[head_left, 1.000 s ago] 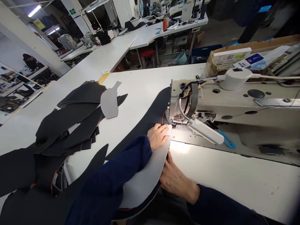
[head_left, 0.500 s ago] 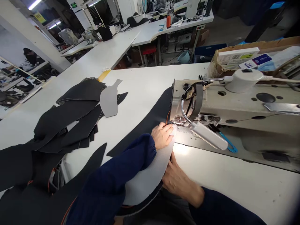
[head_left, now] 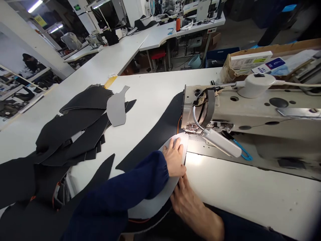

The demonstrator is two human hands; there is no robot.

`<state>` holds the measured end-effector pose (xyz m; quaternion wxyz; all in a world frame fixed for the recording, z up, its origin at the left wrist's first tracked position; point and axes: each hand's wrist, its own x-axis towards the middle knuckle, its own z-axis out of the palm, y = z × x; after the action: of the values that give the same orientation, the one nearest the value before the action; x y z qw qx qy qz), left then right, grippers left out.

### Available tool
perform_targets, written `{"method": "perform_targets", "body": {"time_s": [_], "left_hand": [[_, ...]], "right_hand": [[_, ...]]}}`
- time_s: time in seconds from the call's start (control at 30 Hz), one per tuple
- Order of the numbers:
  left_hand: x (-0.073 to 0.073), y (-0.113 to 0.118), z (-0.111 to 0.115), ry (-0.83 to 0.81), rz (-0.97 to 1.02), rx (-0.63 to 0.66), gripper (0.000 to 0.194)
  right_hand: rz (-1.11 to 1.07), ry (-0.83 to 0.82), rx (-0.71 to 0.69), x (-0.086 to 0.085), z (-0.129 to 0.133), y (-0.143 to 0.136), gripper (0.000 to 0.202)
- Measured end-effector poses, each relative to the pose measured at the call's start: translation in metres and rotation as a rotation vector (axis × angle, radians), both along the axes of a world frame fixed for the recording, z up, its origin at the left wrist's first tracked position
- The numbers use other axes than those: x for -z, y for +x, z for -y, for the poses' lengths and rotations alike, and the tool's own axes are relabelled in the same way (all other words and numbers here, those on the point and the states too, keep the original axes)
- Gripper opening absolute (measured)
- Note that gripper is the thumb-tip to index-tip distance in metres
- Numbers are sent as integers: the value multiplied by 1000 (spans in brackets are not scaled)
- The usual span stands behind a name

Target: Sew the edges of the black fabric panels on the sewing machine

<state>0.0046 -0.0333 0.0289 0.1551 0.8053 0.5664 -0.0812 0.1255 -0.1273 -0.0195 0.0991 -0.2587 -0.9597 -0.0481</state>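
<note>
Under the head of a sewing machine [head_left: 213, 103] lies the tip of a light grey curved piece [head_left: 147, 204], with black material beneath it. Fingers apart, my left hand [head_left: 174, 157] lies on the grey piece just in front of the needle area, its thumb at the right edge. My right hand [head_left: 193, 207] pinches that edge lower down, close to my left thumb; its fingertips are partly hidden. A long black piece [head_left: 155, 130] with an orange thread at its side extends left of the machine head.
Several black cut pieces [head_left: 72, 130] are piled at the left, with a small grey piece [head_left: 116, 107] beside them. A cardboard box [head_left: 227, 68] stands behind the machine. A lamp [head_left: 222, 142] and blue tweezers [head_left: 244, 152] are near the needle.
My left hand has moved back from the needle area towards my right hand, its fingers now more spread. My right hand is slightly lower, and the grey piece's tip is more exposed.
</note>
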Motion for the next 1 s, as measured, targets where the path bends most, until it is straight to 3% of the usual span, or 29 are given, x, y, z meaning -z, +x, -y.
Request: {"method": "perform_targets", "body": {"time_s": [0.13,0.33,0.5,0.63,0.7,0.8,0.9,1.0], "left_hand": [[-16,4,20,-32,-36,-20,78],[-18,19,0,12,-94,-11,52],[-13,21,0,-119,-59,-23,62],[-12,20,3,-178,-72,25,49],[-9,20,-3,-151,-65,46,43],[-5,21,-16,-103,-39,52,37],[-6,20,-20,-80,-28,46,41],[-12,17,-11,-141,-42,60,47]], "right_hand": [[-32,82,63,7,28,-8,43],[-60,180,113,20,20,-5,44],[139,159,56,-2,-1,4,42],[249,164,44,-18,-10,5,44],[192,151,72,-13,-3,-1,42],[11,163,93,8,15,-14,41],[-63,173,138,24,27,-23,43],[46,123,164,18,20,-23,41]]}}
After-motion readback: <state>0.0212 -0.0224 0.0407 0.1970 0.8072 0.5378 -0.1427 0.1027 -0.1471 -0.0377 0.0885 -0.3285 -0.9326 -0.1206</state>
